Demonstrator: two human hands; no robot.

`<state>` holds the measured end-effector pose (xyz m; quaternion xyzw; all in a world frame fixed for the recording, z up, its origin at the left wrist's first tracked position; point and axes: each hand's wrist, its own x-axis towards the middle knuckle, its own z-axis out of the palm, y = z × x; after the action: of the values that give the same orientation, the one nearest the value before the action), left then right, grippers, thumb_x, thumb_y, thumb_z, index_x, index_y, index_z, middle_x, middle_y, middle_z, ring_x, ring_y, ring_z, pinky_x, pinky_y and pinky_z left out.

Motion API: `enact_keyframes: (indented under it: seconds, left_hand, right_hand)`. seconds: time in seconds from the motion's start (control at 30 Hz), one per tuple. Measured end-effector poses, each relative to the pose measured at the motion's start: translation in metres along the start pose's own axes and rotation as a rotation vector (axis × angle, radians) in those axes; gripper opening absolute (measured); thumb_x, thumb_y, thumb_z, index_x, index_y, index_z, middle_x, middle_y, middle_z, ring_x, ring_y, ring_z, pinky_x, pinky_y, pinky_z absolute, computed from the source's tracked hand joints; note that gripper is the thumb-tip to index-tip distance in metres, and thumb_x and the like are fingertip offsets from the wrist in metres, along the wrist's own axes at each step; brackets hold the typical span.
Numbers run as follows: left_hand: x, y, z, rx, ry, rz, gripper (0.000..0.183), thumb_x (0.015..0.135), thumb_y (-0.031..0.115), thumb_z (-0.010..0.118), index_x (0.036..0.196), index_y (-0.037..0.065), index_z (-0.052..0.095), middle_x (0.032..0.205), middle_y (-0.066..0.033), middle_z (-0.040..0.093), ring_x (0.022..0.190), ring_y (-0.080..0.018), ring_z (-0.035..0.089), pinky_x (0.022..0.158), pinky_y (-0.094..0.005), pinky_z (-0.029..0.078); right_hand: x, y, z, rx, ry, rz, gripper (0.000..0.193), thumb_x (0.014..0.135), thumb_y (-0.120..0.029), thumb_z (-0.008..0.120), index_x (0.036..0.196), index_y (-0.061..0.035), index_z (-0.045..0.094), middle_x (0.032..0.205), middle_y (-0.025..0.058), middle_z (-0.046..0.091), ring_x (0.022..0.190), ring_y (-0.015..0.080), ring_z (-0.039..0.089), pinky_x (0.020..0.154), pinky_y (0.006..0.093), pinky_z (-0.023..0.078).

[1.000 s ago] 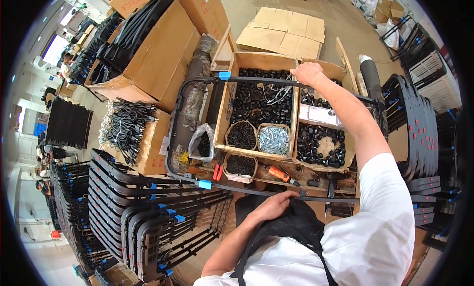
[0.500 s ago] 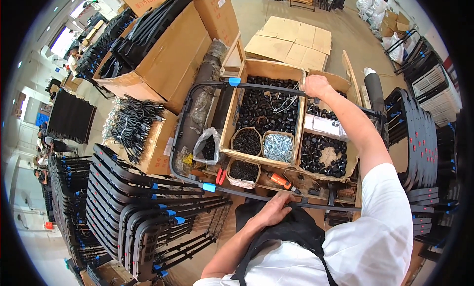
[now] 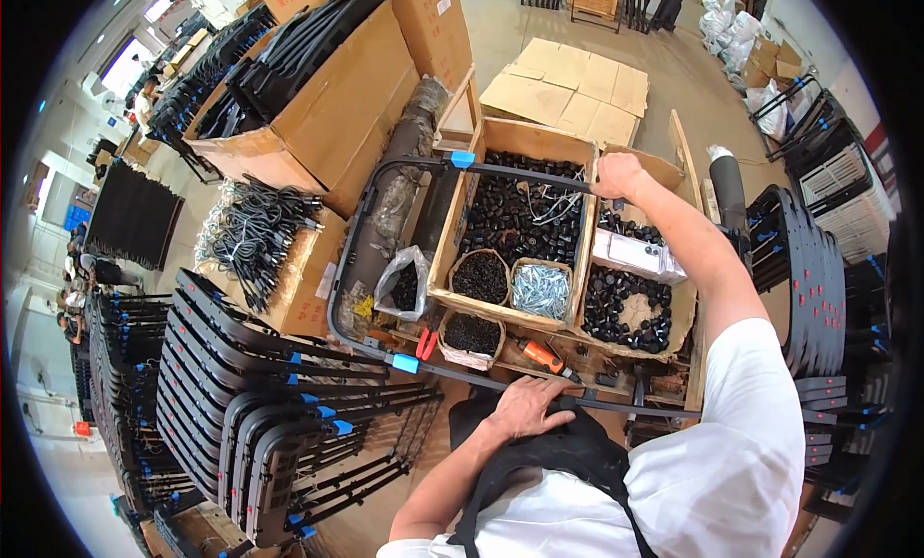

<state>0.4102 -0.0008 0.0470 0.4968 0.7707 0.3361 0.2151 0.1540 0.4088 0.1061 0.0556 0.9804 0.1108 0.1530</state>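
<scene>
A black tubular metal frame with blue clips lies across the bench, over wooden parts boxes. My right hand is closed around its far bar. At the near bar, my left hand rests with fingers stretched out and the thumb apart, close to my black apron. Just beyond that hand lies an orange-and-black power screwdriver. The divided box under the frame contains black plastic caps, a tub of small dark screws and a tub of silver screws.
Red-handled pliers lie beside another screw tub. A plastic bag of dark parts sits inside the frame's left end. Stacked black frames stand at left, more at right. Large cartons rise at the back left.
My left hand's fingers have loosened and spread, and its thumb has moved out to the right. My right hand stays on the far bar. The view has shifted slightly.
</scene>
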Motion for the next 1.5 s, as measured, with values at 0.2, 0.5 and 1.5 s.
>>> enact_keyframes:
  seconds: [0.2,0.5,1.5]
  left_hand:
    - [-0.001,-0.002,0.004,-0.058,0.044,-0.057,0.055,0.089,0.054,0.076,0.123,0.013,0.063,0.105,-0.0075,0.076,0.097,-0.0339,0.072,0.086,-0.0442,0.057]
    - [-0.006,-0.002,-0.007,-0.039,-0.007,0.061,0.039,0.101,0.041,0.063,0.131,0.017,0.066,0.129,-0.0088,0.07,0.111,-0.0341,0.069,0.1,-0.0439,0.055]
    - [0.006,-0.004,0.006,0.056,0.057,0.116,0.065,0.092,0.055,0.072,0.146,0.02,0.058,0.13,-0.011,0.071,0.117,-0.033,0.069,0.101,-0.043,0.055]
  right_hand:
    - [-0.009,0.005,-0.017,-0.136,-0.126,-0.014,0.042,0.078,-0.035,0.074,0.108,-0.0056,0.08,0.11,0.0168,0.079,0.104,0.0331,0.076,0.089,0.0456,0.061]
    - [-0.01,0.004,0.012,-0.122,-0.008,-0.048,0.022,0.079,-0.017,0.071,0.094,-0.0054,0.081,0.102,0.0176,0.079,0.1,0.0334,0.077,0.084,0.0429,0.062]
    - [-0.013,0.009,0.013,-0.081,0.016,0.008,0.021,0.086,-0.018,0.068,0.099,-0.0068,0.081,0.105,0.013,0.08,0.099,0.0303,0.078,0.082,0.0439,0.063]
